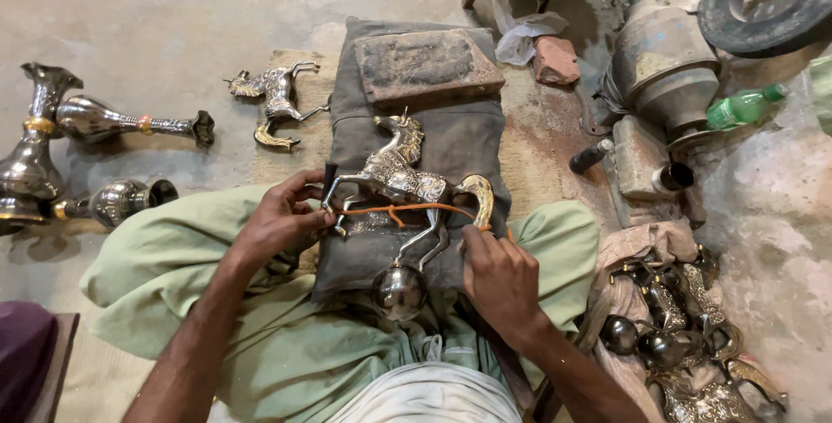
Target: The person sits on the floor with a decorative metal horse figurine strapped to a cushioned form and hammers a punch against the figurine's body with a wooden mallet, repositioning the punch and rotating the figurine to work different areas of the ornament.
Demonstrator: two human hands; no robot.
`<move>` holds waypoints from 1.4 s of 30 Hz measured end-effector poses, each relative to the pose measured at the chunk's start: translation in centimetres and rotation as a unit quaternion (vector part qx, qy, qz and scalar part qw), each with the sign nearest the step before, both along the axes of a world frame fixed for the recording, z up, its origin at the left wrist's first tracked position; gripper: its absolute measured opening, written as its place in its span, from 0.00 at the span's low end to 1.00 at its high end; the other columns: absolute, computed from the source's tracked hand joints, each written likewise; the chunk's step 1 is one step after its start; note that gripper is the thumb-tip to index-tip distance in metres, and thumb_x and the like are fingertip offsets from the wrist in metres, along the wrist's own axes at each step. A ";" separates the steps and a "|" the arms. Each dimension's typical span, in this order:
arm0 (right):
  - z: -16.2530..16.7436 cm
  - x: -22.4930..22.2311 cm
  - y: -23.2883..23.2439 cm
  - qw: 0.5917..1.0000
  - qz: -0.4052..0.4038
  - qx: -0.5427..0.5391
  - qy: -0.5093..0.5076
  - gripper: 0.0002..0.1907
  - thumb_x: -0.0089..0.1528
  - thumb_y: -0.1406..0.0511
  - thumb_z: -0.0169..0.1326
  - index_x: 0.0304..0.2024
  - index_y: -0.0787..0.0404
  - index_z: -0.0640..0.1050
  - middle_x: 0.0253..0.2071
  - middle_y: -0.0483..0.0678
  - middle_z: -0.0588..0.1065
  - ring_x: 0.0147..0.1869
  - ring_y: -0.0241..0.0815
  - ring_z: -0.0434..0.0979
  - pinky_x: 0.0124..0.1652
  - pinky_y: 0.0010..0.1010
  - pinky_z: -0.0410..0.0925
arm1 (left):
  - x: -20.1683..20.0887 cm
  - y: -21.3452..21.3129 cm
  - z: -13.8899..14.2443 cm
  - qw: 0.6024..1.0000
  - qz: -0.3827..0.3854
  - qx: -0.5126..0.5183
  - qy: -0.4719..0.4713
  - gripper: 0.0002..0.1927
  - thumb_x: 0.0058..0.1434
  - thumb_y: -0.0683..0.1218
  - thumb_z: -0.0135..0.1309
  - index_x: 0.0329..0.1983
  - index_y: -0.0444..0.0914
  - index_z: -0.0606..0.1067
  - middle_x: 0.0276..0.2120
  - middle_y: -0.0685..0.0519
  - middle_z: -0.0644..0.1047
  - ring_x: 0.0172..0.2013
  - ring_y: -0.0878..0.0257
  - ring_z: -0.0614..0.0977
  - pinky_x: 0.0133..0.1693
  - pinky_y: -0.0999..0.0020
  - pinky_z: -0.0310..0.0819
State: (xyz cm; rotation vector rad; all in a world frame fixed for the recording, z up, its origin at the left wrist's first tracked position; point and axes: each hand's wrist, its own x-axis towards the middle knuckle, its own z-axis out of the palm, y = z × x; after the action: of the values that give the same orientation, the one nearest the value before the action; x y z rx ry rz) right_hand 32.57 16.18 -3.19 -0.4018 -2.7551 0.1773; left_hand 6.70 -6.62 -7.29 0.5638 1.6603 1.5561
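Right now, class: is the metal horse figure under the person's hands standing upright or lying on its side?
Lying on its side. The metal horse figure rests flat on the dark cloth, its legs pointing sideways towards the person's lap, not down.

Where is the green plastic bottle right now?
In the head view, the green plastic bottle lies on its side at the far right, beside the large metal vessel and below the black rubber ring.

Both hands are working on a silver horse figurine lying on a grey cloth. The left hand is gripping its front legs; the right hand is pinching an orange cord stretched across it.
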 end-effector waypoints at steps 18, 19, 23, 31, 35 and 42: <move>6.4 -5.1 10.2 0.993 0.023 0.035 0.114 0.17 0.65 0.59 0.59 0.54 0.57 0.80 0.45 0.53 0.80 0.48 0.52 0.81 0.46 0.43 0.74 | 0.9 -0.6 -0.7 0.974 0.156 -0.054 0.156 0.17 0.69 0.48 0.54 0.59 0.37 0.74 0.33 0.52 0.80 0.32 0.65 0.78 0.34 0.67 0.72; 7.1 -7.9 11.5 0.995 0.044 0.021 0.089 0.19 0.65 0.57 0.61 0.56 0.56 0.79 0.50 0.52 0.79 0.54 0.55 0.79 0.53 0.47 0.72 | 0.4 0.1 0.0 0.964 0.143 -0.072 0.214 0.16 0.71 0.50 0.51 0.56 0.37 0.76 0.33 0.52 0.81 0.33 0.65 0.79 0.35 0.66 0.73; 10.1 -19.4 13.5 0.987 0.101 -0.035 -0.124 0.57 0.47 0.51 0.72 0.73 0.49 0.56 0.74 0.56 0.56 0.76 0.58 0.53 0.66 0.59 0.52 | 0.2 4.4 3.0 0.933 0.149 -0.257 0.204 0.22 0.72 0.60 0.44 0.46 0.37 0.73 0.33 0.50 0.82 0.33 0.58 0.83 0.38 0.55 0.74; 12.7 -24.7 10.3 0.938 0.163 -0.143 -0.271 0.72 0.37 0.61 0.73 0.78 0.36 0.47 0.79 0.52 0.50 0.82 0.59 0.44 0.70 0.69 0.43 | 3.1 9.1 2.4 0.884 0.249 -0.261 0.297 0.19 0.66 0.56 0.52 0.32 0.36 0.75 0.21 0.46 0.78 0.23 0.50 0.81 0.30 0.49 0.74; 11.7 -24.0 10.9 0.939 0.216 -0.179 -0.200 0.71 0.37 0.58 0.74 0.77 0.42 0.47 0.78 0.54 0.54 0.80 0.59 0.51 0.71 0.68 0.47 | 4.0 8.1 1.3 0.867 0.356 -0.130 0.325 0.17 0.66 0.49 0.57 0.28 0.33 0.70 0.17 0.49 0.73 0.18 0.58 0.73 0.25 0.53 0.66; 7.1 -19.0 14.0 0.859 0.235 -0.409 -0.198 0.60 0.47 0.55 0.70 0.76 0.49 0.51 0.67 0.59 0.63 0.70 0.57 0.65 0.62 0.58 0.63 | 5.9 7.8 1.9 0.869 0.393 -0.039 0.300 0.18 0.66 0.44 0.58 0.25 0.34 0.65 0.16 0.54 0.66 0.20 0.68 0.64 0.23 0.64 0.60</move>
State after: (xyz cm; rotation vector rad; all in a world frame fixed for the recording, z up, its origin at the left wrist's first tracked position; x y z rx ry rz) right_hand 13.57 30.22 3.87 0.0786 -2.9794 1.5750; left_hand 12.61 1.18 -5.39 0.3495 2.6484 1.9747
